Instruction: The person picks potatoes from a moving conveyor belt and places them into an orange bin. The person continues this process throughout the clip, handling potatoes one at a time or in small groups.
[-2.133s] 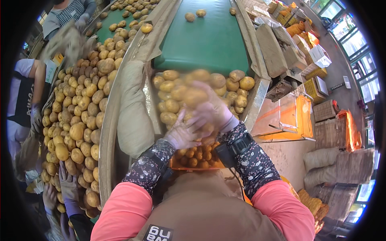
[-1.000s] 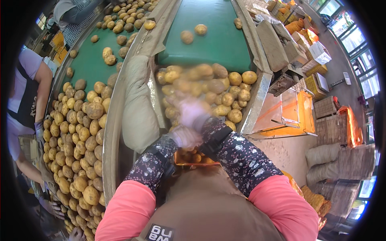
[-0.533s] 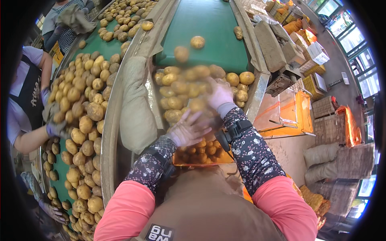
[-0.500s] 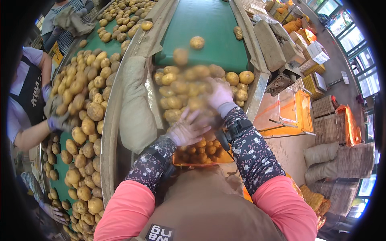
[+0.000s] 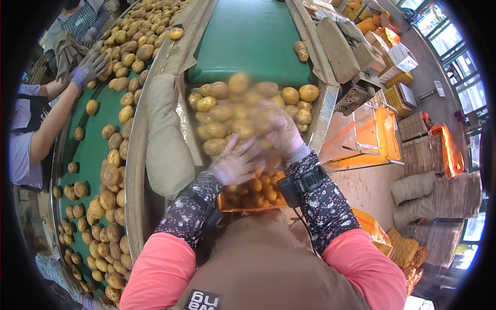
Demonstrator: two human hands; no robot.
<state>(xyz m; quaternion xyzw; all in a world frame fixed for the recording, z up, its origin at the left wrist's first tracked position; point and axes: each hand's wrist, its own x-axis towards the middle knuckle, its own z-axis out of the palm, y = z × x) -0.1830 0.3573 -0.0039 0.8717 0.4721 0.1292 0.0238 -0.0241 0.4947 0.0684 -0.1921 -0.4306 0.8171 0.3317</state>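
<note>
Potatoes (image 5: 219,112) lie heaped at the near end of a green conveyor belt (image 5: 248,46); those between my hands are smeared by motion. My left hand (image 5: 236,161), in a pale thin glove, spreads its fingers at the heap's near left side and holds nothing. On the right, my right hand (image 5: 281,133), gloved alike, has its fingers apart against the potatoes, partly blurred. Just below both hands, an orange-rimmed container (image 5: 250,208) holds more potatoes. A single potato (image 5: 300,51) rests farther up at the belt's right edge.
Left of me runs a second green belt (image 5: 95,139) carrying many potatoes, with a co-worker's gloved hand (image 5: 90,67) over it. A stuffed cloth sack (image 5: 168,137) pads the chute's left side. An orange-lined metal frame (image 5: 385,137) and stacked crates (image 5: 417,155) stand right.
Two potatoes on the main belt have come down into the heap. My right hand has drawn slightly nearer. The co-worker's hand has moved up the side belt, where fewer potatoes lie.
</note>
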